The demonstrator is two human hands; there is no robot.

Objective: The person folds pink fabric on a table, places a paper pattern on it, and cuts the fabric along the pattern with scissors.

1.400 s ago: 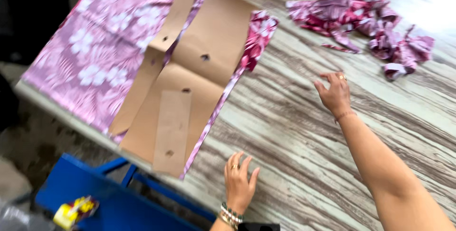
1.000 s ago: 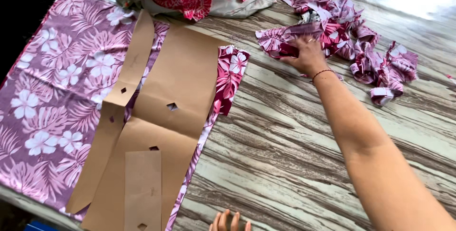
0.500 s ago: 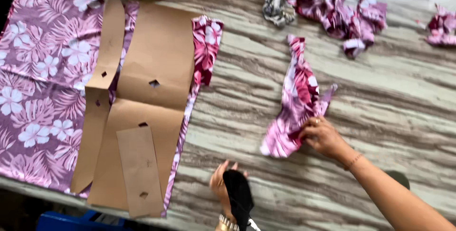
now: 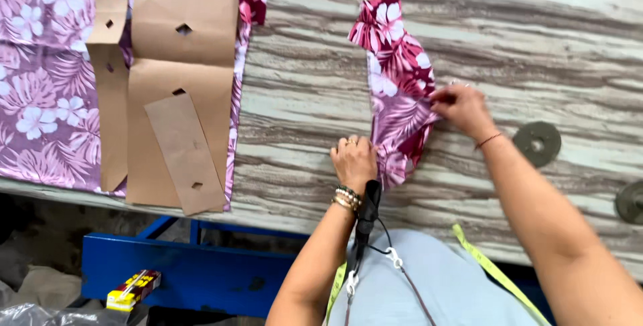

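— So, what fills most of the frame?
— A pale wood-grain table [image 4: 469, 44] runs across the upper two thirds. At upper left a purple floral cloth [image 4: 40, 98] lies flat on it, with brown paper pattern pieces [image 4: 174, 91] stacked on top.

— And below the table?
— At lower left, a blue metal frame [image 4: 201, 276], and beside it a small red and yellow box [image 4: 134, 290]; I cannot tell what is in it.

— Where is the piece being handled?
— A red and pink floral fabric strip [image 4: 395, 78] lies on the table just right of centre, running from the top down toward the near edge.

— The hands?
— The left hand [image 4: 353, 160] rests on the table with fingers curled together, touching the strip's lower left edge. The right hand [image 4: 462, 108] pinches the strip's right edge between thumb and fingertips.

— Anything smaller?
— Two dark metal discs [image 4: 537, 143] lie at right, and a yellow-green tape measure [image 4: 495, 272] hangs at the bottom.
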